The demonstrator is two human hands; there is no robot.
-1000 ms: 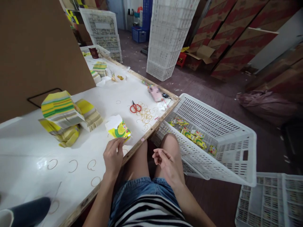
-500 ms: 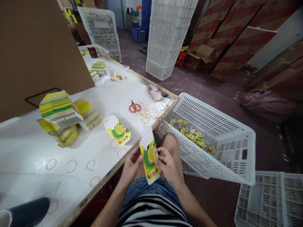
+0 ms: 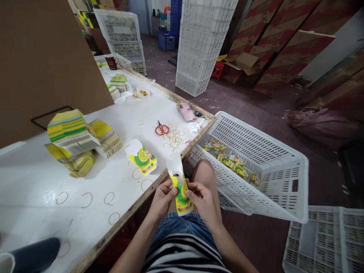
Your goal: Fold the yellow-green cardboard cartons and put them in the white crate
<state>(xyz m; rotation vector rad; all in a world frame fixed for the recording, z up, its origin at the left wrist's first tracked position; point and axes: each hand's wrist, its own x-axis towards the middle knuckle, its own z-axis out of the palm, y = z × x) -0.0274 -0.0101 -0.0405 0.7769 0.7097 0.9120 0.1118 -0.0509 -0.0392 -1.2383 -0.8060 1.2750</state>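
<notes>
Above my lap, both hands hold a small yellow and green printed carton (image 3: 181,197) with a white flap standing up at its far end. My left hand (image 3: 162,200) pinches its left edge between thumb and fingers. On the opposite edge, my right hand (image 3: 204,201) grips it the same way. A dark gap shows at the carton's upper end, below the flap; what is inside I cannot make out. Close by on the table lies a small pile of matching flat cartons (image 3: 143,159). Beyond it are red-handled scissors (image 3: 162,130) and many loose rubber bands (image 3: 174,141).
On the white table (image 3: 93,174) to my left sit bundles of folded cartons (image 3: 69,131) and scattered bands. A tilted white crate (image 3: 273,201) at my right holds several yellow packs (image 3: 234,167). Tall stacked crates (image 3: 199,49) stand behind the table's edge.
The carton has tipped and now looks narrower, with the gap at its upper end showing more. My left fingers have shifted slightly right along its edge.
</notes>
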